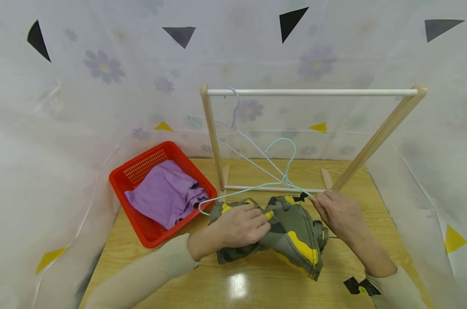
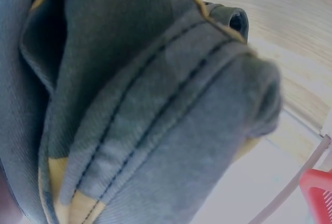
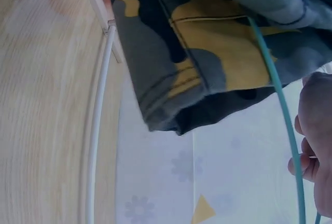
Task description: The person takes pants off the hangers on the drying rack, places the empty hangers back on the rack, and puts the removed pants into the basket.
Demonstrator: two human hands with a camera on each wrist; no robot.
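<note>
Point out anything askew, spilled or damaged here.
The lavender hanger on the white rail looks askew: in the head view, one end sits well above the other, though perspective may exaggerate that. No spill or damage shows.

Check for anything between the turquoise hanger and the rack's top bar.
Only the lilac hanger, hooked near the left end of the top bar and slanting down behind the turquoise hanger. Nothing visible blocks farther right.
</note>
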